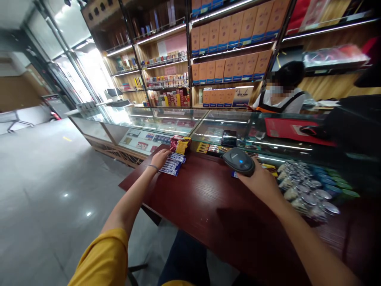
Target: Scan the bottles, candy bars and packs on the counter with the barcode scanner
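My right hand [262,180] is wrapped round a dark handheld barcode scanner [238,161], which has a lit blue spot on top and is held above the table. A small blue packet [234,174] shows partly from behind it. On the left, my left hand [160,159] has its fingers together at the edge of a row of overlapping blue-and-white packets [173,165], seemingly gripping one; the fingertips are partly hidden. Just behind that row stands a stack of red-and-yellow packets [180,144].
The dark red table [205,194] meets a glass display counter [190,123]. Several lidded clear containers [306,190] stand at the right. More yellow packets [203,147] lie along the back edge. A co-worker [279,93] is behind the counter, near a red mat [285,129].
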The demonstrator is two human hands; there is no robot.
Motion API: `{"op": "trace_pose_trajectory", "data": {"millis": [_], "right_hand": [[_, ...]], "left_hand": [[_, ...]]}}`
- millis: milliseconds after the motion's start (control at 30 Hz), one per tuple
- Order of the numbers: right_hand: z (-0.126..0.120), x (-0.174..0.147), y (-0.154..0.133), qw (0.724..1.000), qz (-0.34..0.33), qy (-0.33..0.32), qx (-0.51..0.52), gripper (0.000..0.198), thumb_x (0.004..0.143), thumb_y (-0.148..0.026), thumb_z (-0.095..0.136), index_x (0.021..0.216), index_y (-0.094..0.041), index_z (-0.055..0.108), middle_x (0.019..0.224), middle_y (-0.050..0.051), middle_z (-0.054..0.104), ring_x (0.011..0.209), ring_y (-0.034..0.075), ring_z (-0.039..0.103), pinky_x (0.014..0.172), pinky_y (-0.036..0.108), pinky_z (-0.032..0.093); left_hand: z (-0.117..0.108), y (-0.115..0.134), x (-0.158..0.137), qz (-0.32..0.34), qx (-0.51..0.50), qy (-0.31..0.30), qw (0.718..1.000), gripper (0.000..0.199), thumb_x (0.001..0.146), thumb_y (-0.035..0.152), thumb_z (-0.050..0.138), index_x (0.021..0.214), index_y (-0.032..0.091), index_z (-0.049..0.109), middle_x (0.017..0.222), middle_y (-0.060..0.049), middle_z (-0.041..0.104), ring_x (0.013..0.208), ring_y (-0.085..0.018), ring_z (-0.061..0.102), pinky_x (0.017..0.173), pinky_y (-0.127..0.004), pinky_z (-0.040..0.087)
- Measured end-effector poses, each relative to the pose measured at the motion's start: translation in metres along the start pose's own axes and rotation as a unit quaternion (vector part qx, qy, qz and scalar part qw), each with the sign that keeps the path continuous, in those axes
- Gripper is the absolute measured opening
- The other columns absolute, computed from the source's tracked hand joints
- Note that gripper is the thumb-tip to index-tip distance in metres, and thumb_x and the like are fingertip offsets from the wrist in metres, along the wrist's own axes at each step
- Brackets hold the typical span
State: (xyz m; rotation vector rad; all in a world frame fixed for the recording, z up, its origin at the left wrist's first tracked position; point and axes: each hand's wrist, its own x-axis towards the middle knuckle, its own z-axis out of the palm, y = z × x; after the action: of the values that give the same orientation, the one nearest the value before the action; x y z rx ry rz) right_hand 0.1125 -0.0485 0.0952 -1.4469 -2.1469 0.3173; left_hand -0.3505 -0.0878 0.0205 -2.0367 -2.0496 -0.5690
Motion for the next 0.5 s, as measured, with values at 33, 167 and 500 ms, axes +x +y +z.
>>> {"op": "trace_pose_trajectory", "data": {"millis": [33,167,500], "right_hand": [[0.002,0.0,0.0,1.0,-0.003,-0.003,0.005,0.05,0.082,-0.046,0.063,0.126,-0.024,0.056,0.098,0.012,0.078,0.095,0.04,0.075,0.069,0.038,0.049],[0.01,0.0,-0.004,1.0,-0.007,-0.011,-0.007,0.044,0.082,-0.045,0.061,0.12,-0.024,0.056,0.095,0.012,0.077,0.091,0.039,0.075,0.066,0.037,0.047],[0.016,0.003,-0.008,0.999,-0.013,-0.042,-0.03,0.047,0.084,-0.044,0.06,0.124,-0.02,0.055,0.093,0.014,0.078,0.088,0.039,0.076,0.068,0.038,0.048]], "left_hand": [[0.004,-0.004,0.001,-0.004,-0.002,0.001,1.0,0.038,0.087,0.006,0.052,0.113,0.025,0.073,0.113,-0.008,0.07,0.109,-0.023,0.065,0.101,-0.037,0.054],[0.018,-0.012,0.008,-0.024,-0.029,-0.005,0.999,0.043,0.083,0.001,0.051,0.111,0.023,0.075,0.112,-0.01,0.07,0.109,-0.024,0.066,0.103,-0.037,0.053],[0.026,-0.011,0.006,-0.031,-0.023,-0.057,0.998,0.062,0.079,-0.004,0.052,0.134,0.02,0.069,0.138,-0.012,0.065,0.132,-0.025,0.058,0.118,-0.038,0.044]]}}
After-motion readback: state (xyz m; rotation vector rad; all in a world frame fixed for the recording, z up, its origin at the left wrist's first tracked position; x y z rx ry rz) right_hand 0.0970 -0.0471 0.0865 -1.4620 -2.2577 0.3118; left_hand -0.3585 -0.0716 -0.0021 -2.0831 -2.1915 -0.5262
